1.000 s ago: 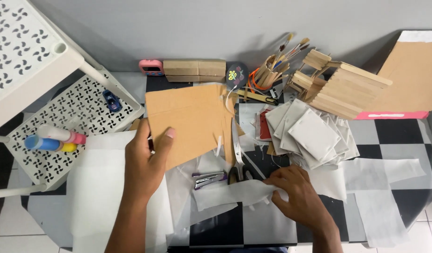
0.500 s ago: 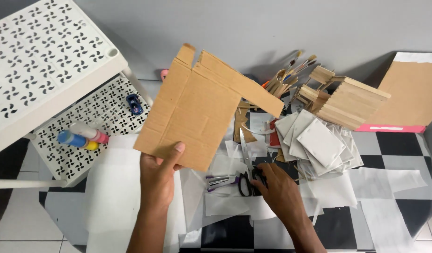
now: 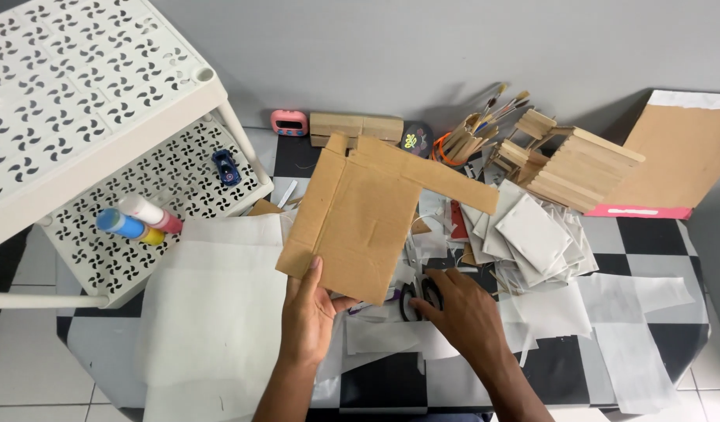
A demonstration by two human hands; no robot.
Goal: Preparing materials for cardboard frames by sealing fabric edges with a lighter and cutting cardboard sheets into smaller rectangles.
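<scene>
Left hand: your left hand (image 3: 311,314) is clamped on the near edge of the cardboard piece (image 3: 360,215), thumb on top and fingers underneath.
Cardboard piece: you hold it lifted and tilted over the middle of the scene; a long flap reaches right toward the stack of white squares (image 3: 532,234).
Right hand: your right hand (image 3: 463,310) lies palm down on the paper litter, fingertips touching the black-handled scissors (image 3: 418,295). Fingers are loosely curled, not closed on the handles.
Scissors: just near and right of the cardboard's lower corner, partly hidden under your fingers.
White sheet: a large white paper sheet (image 3: 211,320) lies left of your left arm.
Shelf: a white perforated rack (image 3: 86,117) stands far left; its lower tier carries glue tubes (image 3: 137,219) and a small blue toy car (image 3: 225,166).
Far side: a cup of paintbrushes (image 3: 473,133) and a stick-built model (image 3: 571,166) sit by the wall.
</scene>
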